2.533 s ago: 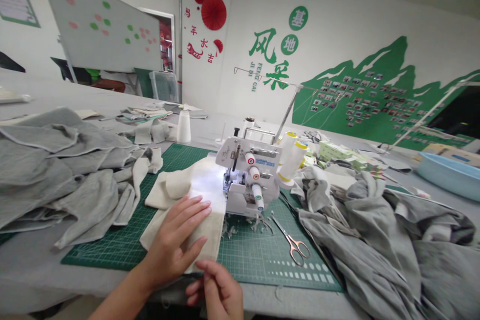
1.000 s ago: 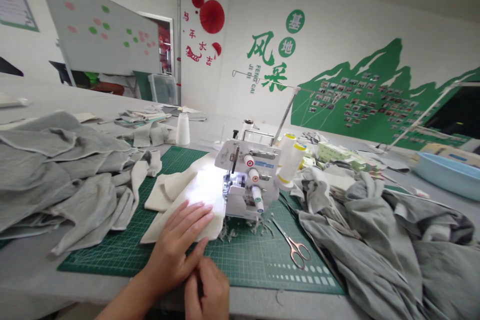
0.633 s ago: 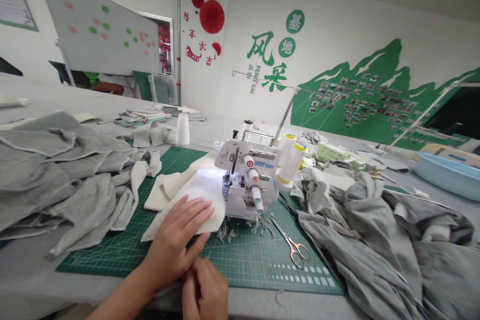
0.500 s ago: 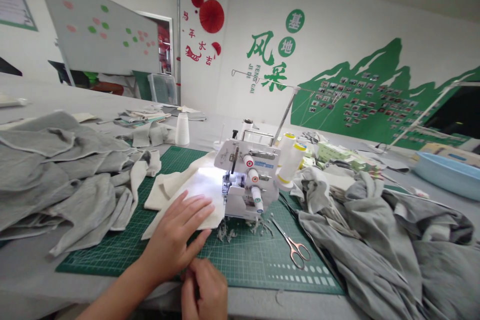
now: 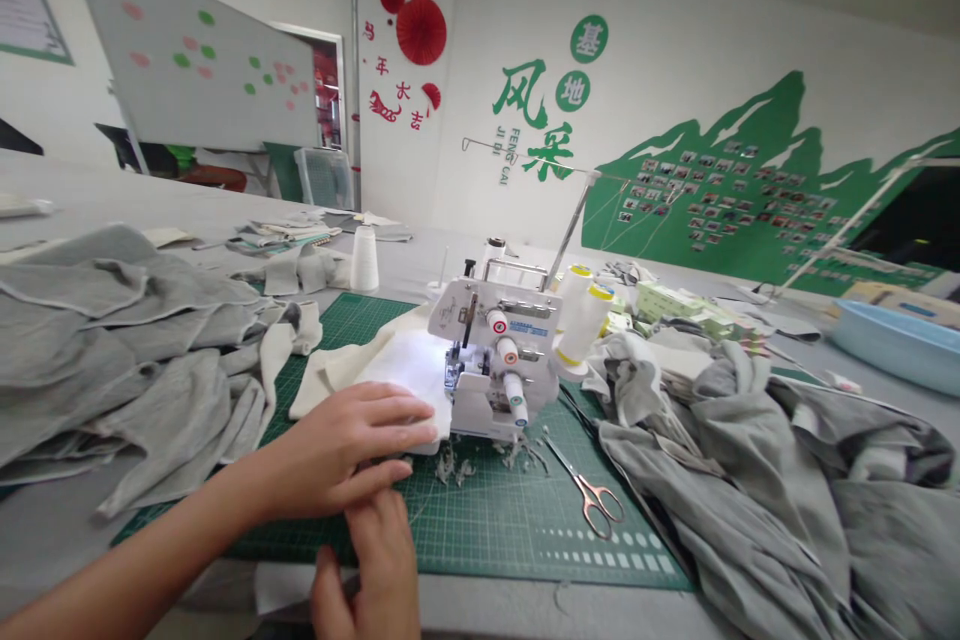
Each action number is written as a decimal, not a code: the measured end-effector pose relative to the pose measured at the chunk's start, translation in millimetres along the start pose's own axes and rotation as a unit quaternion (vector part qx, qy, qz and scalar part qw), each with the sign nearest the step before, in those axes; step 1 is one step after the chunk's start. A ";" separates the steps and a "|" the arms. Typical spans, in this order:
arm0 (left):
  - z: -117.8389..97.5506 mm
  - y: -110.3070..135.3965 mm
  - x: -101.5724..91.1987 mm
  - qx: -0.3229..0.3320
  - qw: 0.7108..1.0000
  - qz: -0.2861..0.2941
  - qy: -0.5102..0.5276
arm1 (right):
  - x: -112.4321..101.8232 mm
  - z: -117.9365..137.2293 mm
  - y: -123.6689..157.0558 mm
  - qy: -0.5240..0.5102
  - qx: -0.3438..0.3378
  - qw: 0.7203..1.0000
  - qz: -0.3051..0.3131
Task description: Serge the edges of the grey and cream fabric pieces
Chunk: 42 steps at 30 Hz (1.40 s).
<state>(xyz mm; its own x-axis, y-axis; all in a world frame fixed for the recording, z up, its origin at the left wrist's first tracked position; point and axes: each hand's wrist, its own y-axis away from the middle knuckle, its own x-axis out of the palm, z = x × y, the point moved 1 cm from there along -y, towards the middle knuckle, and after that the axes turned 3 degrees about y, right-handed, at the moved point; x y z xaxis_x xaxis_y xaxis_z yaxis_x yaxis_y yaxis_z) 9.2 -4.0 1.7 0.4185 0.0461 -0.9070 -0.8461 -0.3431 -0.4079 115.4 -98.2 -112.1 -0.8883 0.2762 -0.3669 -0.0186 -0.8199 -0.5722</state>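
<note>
Cream cloth point(image 5: 405, 370) lies under the lit needle area of a white overlock sewing machine point(image 5: 491, 350). My left hand point(image 5: 367, 435) rests palm down on its near part, fingers stretched toward the machine. Just below it, my right hand point(image 5: 375, 560) is close to the mat's front edge; its fingertips are hidden beneath my left hand, so I cannot tell if they hold anything. Scissors point(image 5: 589, 495) with copper-coloured handles lie to the right of the machine on the green cutting mat point(image 5: 480, 530). Grey lint and trimmings point(image 5: 454, 465) are scattered before the machine.
Grey cloth pieces point(image 5: 150, 350) are heaped on the left, and more grey fabric point(image 5: 750, 460) on the right. A white thread cone point(image 5: 365, 260) stands behind the mat. Yellow-ended thread cones point(image 5: 585, 325) stand beside the machine. A blue basin point(image 5: 900, 340) sits at far right.
My left hand has turned flatter and lies more sideways across the cloth. My right hand has shifted left, with its thumb now apart. The cloth's lower left part is now covered or drawn in.
</note>
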 end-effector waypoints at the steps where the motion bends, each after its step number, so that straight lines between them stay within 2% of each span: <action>1: 0.9 -2.6 -3.8 0.000 1.000 0.007 0.004 | 7.2 -1.1 1.1 0.007 0.002 1.000 -0.009; 4: 5.7 -8.4 -9.4 -0.005 0.999 0.029 0.027 | 26.9 -5.6 1.5 0.017 0.025 0.999 -0.025; 7: 13.3 -12.9 -9.2 -0.013 0.997 0.038 0.065 | 36.4 -6.5 -4.6 0.001 0.040 0.999 -0.021; 12: 25.1 -21.6 -8.1 -0.023 0.991 0.026 0.132 | 36.8 -1.8 -16.0 -0.046 0.056 0.997 -0.005; 18: 36.3 -33.1 -9.6 -0.012 0.983 0.023 0.182 | 34.8 2.4 -16.1 -0.074 0.070 0.994 0.028; 21: 38.9 -36.2 -8.5 0.004 0.983 0.026 0.180 | 33.2 2.9 -15.5 -0.085 0.067 0.994 0.016; 25: 41.4 -34.0 -4.3 0.022 0.986 0.030 0.164 | 30.6 2.6 -16.9 -0.101 0.071 0.992 0.035; 30: 45.6 -24.8 2.9 0.014 0.994 0.037 0.104 | 27.3 -1.5 -16.2 -0.114 0.086 0.989 0.033; 42: 31.7 -18.5 6.3 -0.014 0.999 0.012 0.029 | 26.8 -18.3 6.5 -0.151 0.092 0.982 -0.061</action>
<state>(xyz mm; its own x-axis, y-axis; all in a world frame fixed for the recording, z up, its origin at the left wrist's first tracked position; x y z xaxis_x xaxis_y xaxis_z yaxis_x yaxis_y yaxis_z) 17.0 32.4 0.3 0.4178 -0.0165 -0.9084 -0.8468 -0.3695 -0.3827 99.9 -87.0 -139.1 -0.9697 0.2385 -0.0533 -0.1906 -0.8746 -0.4459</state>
